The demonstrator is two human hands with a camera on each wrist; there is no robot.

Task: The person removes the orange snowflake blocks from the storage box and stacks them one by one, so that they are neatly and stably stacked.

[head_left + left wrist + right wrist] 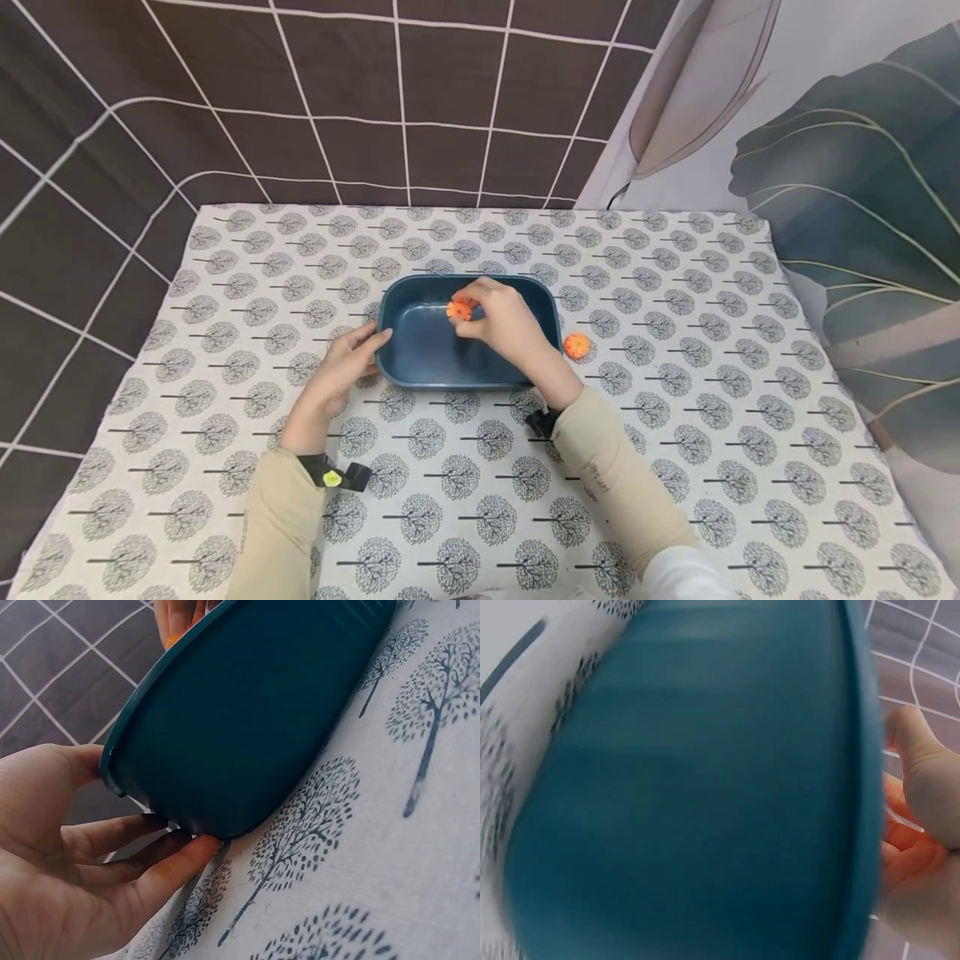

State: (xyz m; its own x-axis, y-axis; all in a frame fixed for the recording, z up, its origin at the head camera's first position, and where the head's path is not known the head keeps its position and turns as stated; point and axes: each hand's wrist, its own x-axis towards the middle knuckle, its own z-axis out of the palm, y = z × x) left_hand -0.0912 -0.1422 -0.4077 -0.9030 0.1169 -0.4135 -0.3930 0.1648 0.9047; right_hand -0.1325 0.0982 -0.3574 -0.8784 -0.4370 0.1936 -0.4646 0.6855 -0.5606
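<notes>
A dark teal rectangular basin [420,350] with rounded corners stands on the cloth in front of me. My left hand [345,362] holds its left end, thumb at the rim and the other fingers against the outer wall, as the left wrist view also shows [97,862]. Over the basin's inside, my right hand [506,321] pinches a small orange flower-shaped piece [458,311] between thumb and fingers. A second orange flower-shaped piece [577,346] lies just outside the basin's right end. In the right wrist view the basin wall hides my right fingertips and the pinched piece.
A white tablecloth [465,475] printed with grey trees covers the table. Behind it and along the left hangs a dark brown cloth with a white grid [345,75]. At the right hangs a leaf-patterned curtain [862,217]. A black camera strap circles each wrist.
</notes>
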